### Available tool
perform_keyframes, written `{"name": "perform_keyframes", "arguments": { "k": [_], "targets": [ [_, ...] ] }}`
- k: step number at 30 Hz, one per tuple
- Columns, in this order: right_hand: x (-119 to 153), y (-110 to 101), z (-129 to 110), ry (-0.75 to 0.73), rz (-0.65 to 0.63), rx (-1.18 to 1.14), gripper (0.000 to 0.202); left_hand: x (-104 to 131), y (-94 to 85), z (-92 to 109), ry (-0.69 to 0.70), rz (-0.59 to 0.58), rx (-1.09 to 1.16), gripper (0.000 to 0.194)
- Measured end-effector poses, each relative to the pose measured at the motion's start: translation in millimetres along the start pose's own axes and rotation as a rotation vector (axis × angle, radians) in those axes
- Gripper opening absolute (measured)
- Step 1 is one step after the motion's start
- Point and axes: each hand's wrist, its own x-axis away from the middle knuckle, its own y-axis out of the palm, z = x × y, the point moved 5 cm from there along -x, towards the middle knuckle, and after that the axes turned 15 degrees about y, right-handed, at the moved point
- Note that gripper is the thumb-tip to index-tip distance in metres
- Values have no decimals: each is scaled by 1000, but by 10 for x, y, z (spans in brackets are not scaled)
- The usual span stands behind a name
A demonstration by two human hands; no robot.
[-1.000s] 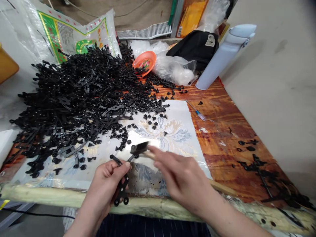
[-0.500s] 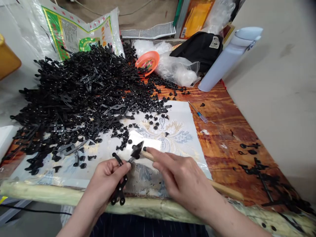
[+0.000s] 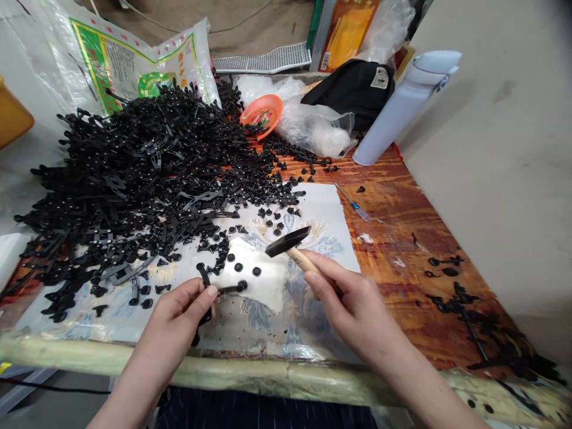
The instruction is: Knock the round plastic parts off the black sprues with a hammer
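Observation:
My left hand point(image 3: 185, 307) is closed on a black jointed piece with round-ended arms point(image 3: 231, 289). One arm reaches right and its end lies on a white pad point(image 3: 270, 289); another points up, and the lower part is partly hidden by my fingers. My right hand point(image 3: 346, 295) grips the wooden handle of a hammer point(image 3: 288, 241). Its dark head is raised over the pad's upper right edge, apart from the jointed piece. A few small round black caps point(image 3: 256, 271) sit on the pad between both hands.
A large heap of black jointed parts point(image 3: 147, 161) covers the table's left side. Behind are an orange dish point(image 3: 263, 116), a black bag point(image 3: 351, 89) and a pale blue bottle point(image 3: 393, 113). A screwdriver point(image 3: 357, 208) and more black parts point(image 3: 465, 316) lie right.
The hammer has lifted off the end of the jointed piece and moved up and right with my right hand. My left hand has shifted slightly left, still holding the piece.

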Motion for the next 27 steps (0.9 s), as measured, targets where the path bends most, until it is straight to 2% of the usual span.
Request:
{"name": "perform_keyframes", "arguments": {
  "k": [3,6,8,12,18,21,27],
  "targets": [
    [-10,-49,110,38,-15,48,36,-39,92,123,56,-124,-73,36],
    [23,44,177,73,-83,166,36,-81,247,142,-14,-240,38,40],
    [53,109,185,86,-88,223,35,-124,298,108,-46,-245,73,41],
    [92,137,136,80,-14,249,36,-187,320,3,-88,-246,34,42],
    [73,140,143,114,-46,253,36,-191,299,-27,-119,-223,6,42],
    [66,143,157,115,-26,274,37,-204,285,-8,-95,-211,0,41],
    [71,139,148,111,-55,240,38,-210,316,67,25,-276,-163,41]
  ]
}}
